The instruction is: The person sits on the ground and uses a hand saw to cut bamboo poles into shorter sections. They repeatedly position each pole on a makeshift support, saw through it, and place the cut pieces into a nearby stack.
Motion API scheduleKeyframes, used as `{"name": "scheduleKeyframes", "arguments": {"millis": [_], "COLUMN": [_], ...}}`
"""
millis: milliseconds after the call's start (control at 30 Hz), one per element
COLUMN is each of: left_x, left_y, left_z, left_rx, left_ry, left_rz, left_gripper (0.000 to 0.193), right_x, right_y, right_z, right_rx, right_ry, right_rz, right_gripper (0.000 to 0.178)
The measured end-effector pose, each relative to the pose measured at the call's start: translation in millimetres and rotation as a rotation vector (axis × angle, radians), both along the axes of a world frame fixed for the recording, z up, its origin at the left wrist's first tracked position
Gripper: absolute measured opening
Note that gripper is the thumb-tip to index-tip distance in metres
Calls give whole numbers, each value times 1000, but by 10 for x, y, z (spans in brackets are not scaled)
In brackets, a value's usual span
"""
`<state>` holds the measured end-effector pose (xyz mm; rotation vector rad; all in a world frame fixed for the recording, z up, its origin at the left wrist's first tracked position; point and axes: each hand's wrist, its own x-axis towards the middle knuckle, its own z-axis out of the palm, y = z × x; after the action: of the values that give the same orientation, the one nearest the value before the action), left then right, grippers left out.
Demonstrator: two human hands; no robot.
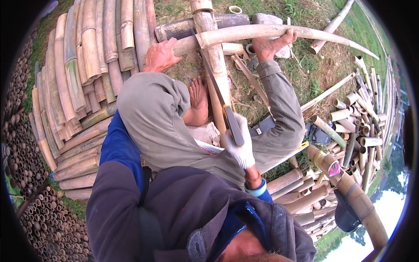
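A long bamboo pole [257,31] lies crosswise over a thicker upright-running bamboo pole [214,65]. Around its left end, my bare left hand [160,54] is closed. My right hand [241,146], in a white knitted glove, grips the dark handle of a hand saw [235,126]. The saw's narrow blade [209,70] runs up from the handle and meets the pole just right of my left hand. How deep the blade sits in the bamboo I cannot tell. My right foot [268,47] presses against the pole further right, while my left foot [199,100] rests below it.
Cut bamboo lengths [89,43] are stacked at the left. Short bamboo pieces [345,114] lie heaped at the right. A dark bamboo section [183,29] and a grey stone block [267,18] lie beyond the pole. A dark cap [348,213] hangs by a bamboo post [360,198].
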<state>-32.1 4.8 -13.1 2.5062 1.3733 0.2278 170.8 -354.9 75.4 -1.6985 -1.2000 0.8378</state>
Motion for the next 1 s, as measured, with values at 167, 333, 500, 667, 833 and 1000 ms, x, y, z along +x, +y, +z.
{"name": "scheduleKeyframes", "arguments": {"millis": [167, 333, 500, 667, 833, 1000], "left_x": [219, 62, -33, 50, 74, 52], "left_y": [74, 79, 74, 24, 113, 71], "left_z": [100, 94, -48, -6, -66, -64], "left_rx": [-6, -22, -36, 4, 3, -18], "left_ry": [-29, -23, -46, -75, -43, -44], "left_rz": [-44, -44, -25, -28, -49, -25], "left_gripper": [59, 53, 57, 58, 58, 60], "right_x": [138, -37, -63, 8, -27, -32], "right_y": [1912, 832, -380, 1465, 1405, -505], "right_z": [-783, -394, 117, -785, -691, 74], "right_rx": [173, 113, -110, 103, 88, -144], "right_ry": [-98, -1, -75, 11, 16, -46], "right_rz": [-29, 1, 27, -8, 0, 11], "right_gripper": [46, 55, 60, 45, 42, 65]}}
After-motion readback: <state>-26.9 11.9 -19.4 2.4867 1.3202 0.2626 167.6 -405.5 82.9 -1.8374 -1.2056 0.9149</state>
